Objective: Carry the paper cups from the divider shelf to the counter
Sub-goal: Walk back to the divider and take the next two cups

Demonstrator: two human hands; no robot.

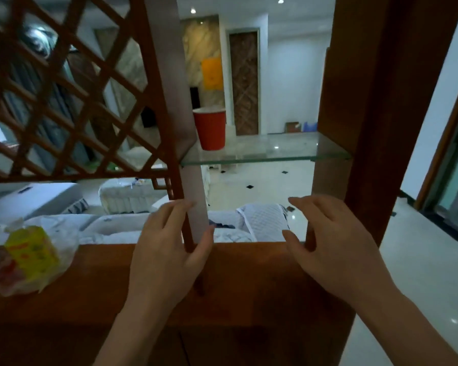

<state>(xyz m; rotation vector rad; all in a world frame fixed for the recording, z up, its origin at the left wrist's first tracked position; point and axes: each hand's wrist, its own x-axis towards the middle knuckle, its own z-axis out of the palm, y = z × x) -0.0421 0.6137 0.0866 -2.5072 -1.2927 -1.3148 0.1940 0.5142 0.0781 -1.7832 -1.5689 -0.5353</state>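
A red paper cup (210, 129) stands upright on the glass shelf (262, 154) of the wooden divider, at the shelf's left end, close against the upright post (169, 101). At about seven o'clock from the cup, the left hand (167, 249) hovers over the wooden ledge (249, 270) in front of the post's base, fingers spread apart and holding nothing. At five o'clock from the cup, the right hand (333, 244) is likewise raised with fingers parted and empty. At the ledge's nine o'clock end lies a yellow packet (29, 252) in a clear bag.
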